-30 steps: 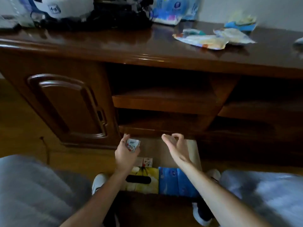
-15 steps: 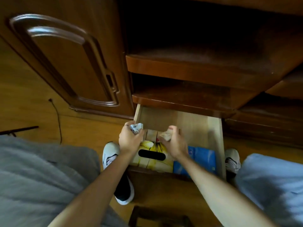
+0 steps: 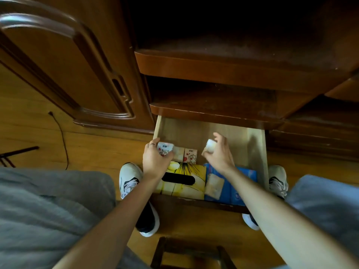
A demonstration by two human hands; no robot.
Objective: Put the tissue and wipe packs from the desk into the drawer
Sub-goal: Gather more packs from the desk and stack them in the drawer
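The light wooden drawer (image 3: 252, 144) stands pulled out under the dark shelves. My left hand (image 3: 155, 162) holds a small white tissue pack with red hearts (image 3: 164, 149) at the drawer's left side. My right hand (image 3: 219, 154) grips another small pale tissue pack (image 3: 209, 148) above the drawer's middle. Between the hands, two small packs (image 3: 185, 154) lie side by side on the drawer floor. In front of them sit a yellow tissue box with a black slot (image 3: 186, 177), blue packs (image 3: 233, 189) and a pale flat pack (image 3: 212, 184). The desk top is out of view.
A dark cabinet door (image 3: 64, 70) stands at the left, and open shelves (image 3: 233, 70) sit above the drawer. My knees in grey trousers and white shoes (image 3: 129, 179) flank the drawer. A black cable (image 3: 61, 136) lies on the wood floor. A dark stool frame (image 3: 186, 251) is below.
The view has tilted down from the desk top to the drawer. Both hands have lowered into the drawer, and my right hand, empty a second ago, now holds a small pack.
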